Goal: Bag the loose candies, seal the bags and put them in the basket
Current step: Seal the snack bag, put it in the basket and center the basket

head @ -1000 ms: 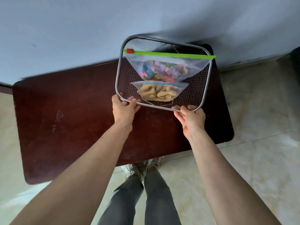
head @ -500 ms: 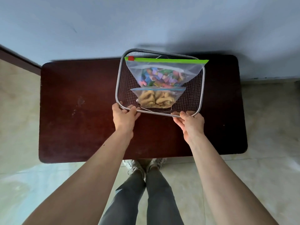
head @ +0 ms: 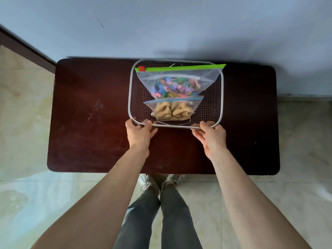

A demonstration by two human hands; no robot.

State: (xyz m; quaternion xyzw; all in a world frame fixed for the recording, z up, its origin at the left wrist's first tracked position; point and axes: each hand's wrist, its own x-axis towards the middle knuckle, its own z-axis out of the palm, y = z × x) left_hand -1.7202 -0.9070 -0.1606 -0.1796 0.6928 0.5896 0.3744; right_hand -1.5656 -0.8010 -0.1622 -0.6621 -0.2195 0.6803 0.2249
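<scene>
1. The near rim of the wire basket point(head: 130, 97) is gripped at its two near corners: the left hand point(head: 139, 133) is closed over the left corner, thumb on top, and the right hand point(head: 212, 136) is curled round the right corner.
2. Just beyond the hands, inside the basket, a small bag of tan candies point(head: 173, 110) is seen lying against the near wall, its blue strip apparently pressed shut.
3. Beyond that, and partly overlapped by it, a larger bag of multicoloured candies point(head: 177, 85) is laid, its green zip strip with the red slider point(head: 142, 68) resting on the far rim.
4. The basket is set on the dark table point(head: 89, 108), on which no loose candies can be seen around the hands.
5. Bagging, sealing and loading are judged done; at most, the basket remains to be positioned and let go.
</scene>
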